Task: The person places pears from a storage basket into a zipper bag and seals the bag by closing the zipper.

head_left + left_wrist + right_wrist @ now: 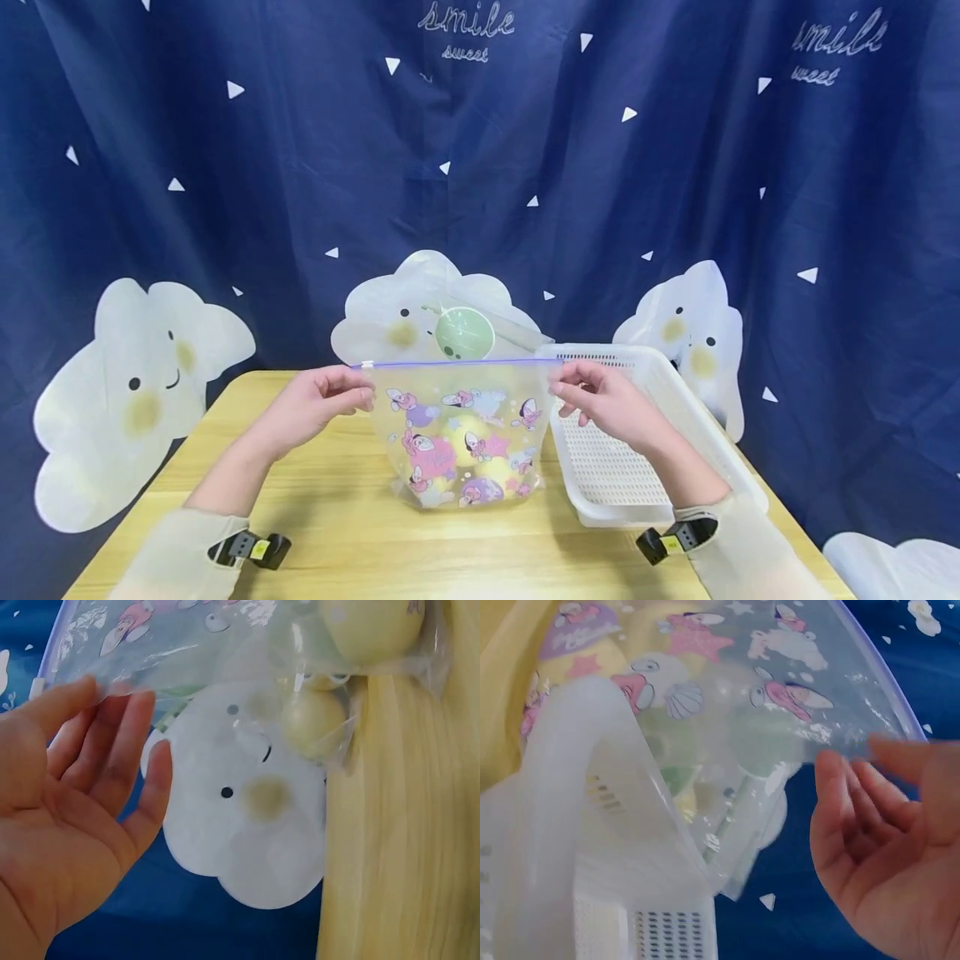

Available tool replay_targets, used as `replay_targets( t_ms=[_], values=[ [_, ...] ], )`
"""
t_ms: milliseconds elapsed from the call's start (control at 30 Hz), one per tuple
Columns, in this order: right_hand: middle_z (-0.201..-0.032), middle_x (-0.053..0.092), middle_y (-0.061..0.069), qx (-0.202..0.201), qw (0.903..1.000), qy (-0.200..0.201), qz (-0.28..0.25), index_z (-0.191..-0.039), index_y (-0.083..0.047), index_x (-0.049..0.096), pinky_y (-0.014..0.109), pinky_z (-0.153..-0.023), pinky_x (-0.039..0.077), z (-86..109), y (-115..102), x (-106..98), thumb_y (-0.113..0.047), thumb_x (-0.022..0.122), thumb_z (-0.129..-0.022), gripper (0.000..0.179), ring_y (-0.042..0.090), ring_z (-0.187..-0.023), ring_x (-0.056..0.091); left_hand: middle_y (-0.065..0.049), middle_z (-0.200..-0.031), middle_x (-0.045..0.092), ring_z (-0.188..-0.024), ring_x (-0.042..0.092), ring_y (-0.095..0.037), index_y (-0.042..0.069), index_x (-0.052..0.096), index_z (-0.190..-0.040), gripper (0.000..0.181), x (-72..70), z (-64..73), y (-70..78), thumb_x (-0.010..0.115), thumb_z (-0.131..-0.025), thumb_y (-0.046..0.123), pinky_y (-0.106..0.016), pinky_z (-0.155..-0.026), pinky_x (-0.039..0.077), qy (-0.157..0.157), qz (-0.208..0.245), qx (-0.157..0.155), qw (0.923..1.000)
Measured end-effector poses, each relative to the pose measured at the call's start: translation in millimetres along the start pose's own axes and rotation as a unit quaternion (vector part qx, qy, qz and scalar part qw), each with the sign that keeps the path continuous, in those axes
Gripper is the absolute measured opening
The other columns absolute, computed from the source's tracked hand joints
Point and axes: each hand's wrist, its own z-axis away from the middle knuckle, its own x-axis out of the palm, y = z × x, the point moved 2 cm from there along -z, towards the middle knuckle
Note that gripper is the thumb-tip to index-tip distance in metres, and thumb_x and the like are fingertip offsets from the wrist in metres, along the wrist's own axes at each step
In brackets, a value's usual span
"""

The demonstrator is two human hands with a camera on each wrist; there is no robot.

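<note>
A translucent zip bag [457, 408] with pink and purple cartoon prints stands upright at the middle of the table. Its purple zip strip [465, 362] runs straight across the top, with a white slider [367, 364] at the left end. Rounded yellow things [315, 724] show through the plastic in the lower part. My left hand [311, 408] pinches the bag's upper left side between thumb and fingers, just below the slider. At the upper right side, my right hand [615, 402] pinches the other edge in the same way.
A white perforated plastic basket [611, 508] sits on the wooden table [337, 533] right beside the bag. Behind the bag rises a clear wrapper with a round green shape [465, 333]. A dark blue curtain [487, 217] with clouds hangs at the table's far edge.
</note>
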Motion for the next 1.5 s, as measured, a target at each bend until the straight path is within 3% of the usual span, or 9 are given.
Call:
replay_targets(
  t_ms=[267, 433, 700, 867, 1000, 1133, 1267, 1367, 1500],
  values=[
    [-0.105, 0.077, 0.008, 0.065, 0.9968, 0.044, -0.015, -0.116, 0.004, 0.071, 0.026, -0.063, 0.055, -22.5, -2.8, -11.2, -0.018, 0.065, -0.11, 0.023, 0.012, -0.079, 0.073, 0.002, -0.097, 0.079, -0.098, 0.074, -0.014, 0.0, 0.076, -0.125, 0.033, 8.6, -33.8, 13.3, 0.071, -0.109, 0.029, -0.024, -0.092, 0.062, 0.084, 0.05, -0.019, 0.995],
    [-0.1, 0.075, 0.004, 0.124, 0.9909, 0.052, 0.001, -0.118, 0.002, 0.071, 0.028, -0.065, 0.055, -49.3, 8.0, -11.8, -0.02, 0.063, -0.11, 0.025, 0.011, -0.078, 0.072, 0.008, -0.091, 0.076, -0.093, 0.073, -0.006, 0.0, 0.074, -0.128, 0.039, 21.0, -60.6, 4.7, 0.068, -0.111, 0.035, -0.025, -0.091, 0.06, 0.104, 0.079, -0.095, 0.9869],
    [-0.107, 0.075, 0.009, 0.205, 0.9771, 0.058, -0.004, -0.129, 0.002, 0.073, 0.026, -0.069, 0.056, -86.5, 27.9, -3.7, -0.021, 0.063, -0.109, 0.032, 0.012, -0.08, 0.069, 0.011, -0.084, 0.069, -0.083, 0.065, -0.005, -0.002, 0.068, -0.137, 0.039, 36.6, -92.7, -17.6, 0.063, -0.112, 0.028, -0.025, -0.086, 0.056, 0.136, 0.169, -0.197, 0.9561],
    [-0.093, 0.069, 0.006, 0.248, 0.9666, 0.056, -0.031, -0.121, 0.004, 0.073, 0.024, -0.066, 0.052, -94.5, 40.2, 2.0, -0.017, 0.063, -0.109, 0.027, 0.014, -0.076, 0.062, 0.01, -0.076, 0.063, -0.076, 0.06, -0.006, 0.004, 0.069, -0.119, 0.021, 45.4, -104.4, -26.5, 0.066, -0.11, 0.023, -0.025, -0.08, 0.054, 0.152, 0.221, -0.246, 0.9316],
    [-0.083, 0.066, 0.002, 0.269, 0.9606, 0.056, -0.042, -0.113, 0.005, 0.073, 0.025, -0.065, 0.051, -94.9, 48.7, 5.8, -0.014, 0.064, -0.107, 0.021, 0.014, -0.072, 0.059, 0.009, -0.075, 0.062, -0.074, 0.059, -0.006, 0.006, 0.069, -0.112, 0.019, 49.5, -107.5, -28.8, 0.068, -0.109, 0.025, -0.024, -0.077, 0.055, 0.158, 0.219, -0.276, 0.9223],
    [-0.086, 0.068, 0.001, 0.269, 0.9606, 0.057, -0.038, -0.116, 0.004, 0.073, 0.025, -0.067, 0.052, -94.7, 51.5, 6.1, -0.015, 0.064, -0.107, 0.023, 0.015, -0.074, 0.061, 0.002, -0.097, 0.067, -0.09, 0.064, -0.011, 0.004, 0.068, -0.131, 0.036, 47.7, -106.4, -29.6, 0.064, -0.111, 0.034, -0.03, -0.092, 0.059, 0.141, 0.202, -0.276, 0.9291],
    [-0.103, 0.075, 0.008, 0.261, 0.9644, 0.038, -0.022, -0.131, 0.004, 0.069, 0.025, -0.07, 0.055, -89.7, 45.3, -0.4, -0.026, 0.065, -0.109, 0.038, 0.016, -0.081, 0.066, -0.015, -0.137, 0.068, -0.12, 0.069, -0.026, 0.002, 0.056, -0.154, 0.062, 39.7, -97.0, -30.9, 0.059, -0.112, 0.047, -0.041, -0.114, 0.056, 0.107, 0.166, -0.255, 0.9467],
    [-0.122, 0.076, 0.018, 0.238, 0.971, 0.023, 0.004, -0.144, 0.005, 0.062, 0.026, -0.073, 0.058, -79.7, 36.4, -9.6, -0.036, 0.063, -0.11, 0.053, 0.014, -0.082, 0.068, -0.025, -0.151, 0.063, -0.134, 0.067, -0.037, -0.001, 0.051, -0.158, 0.07, 30.7, -81.6, -28.8, 0.056, -0.112, 0.051, -0.047, -0.116, 0.056, 0.096, 0.112, -0.219, 0.9646],
    [-0.132, 0.072, 0.026, 0.17, 0.9831, 0.021, 0.065, -0.149, 0.006, 0.057, 0.032, -0.077, 0.062, -56.4, 25.1, -21.9, -0.041, 0.061, -0.112, 0.06, 0.017, -0.088, 0.071, -0.026, -0.148, 0.066, -0.134, 0.067, -0.041, -0.001, 0.054, -0.155, 0.065, 21.0, -58.5, -20.5, 0.056, -0.113, 0.049, -0.048, -0.109, 0.06, 0.095, 0.004, -0.143, 0.9852]
  ],
)
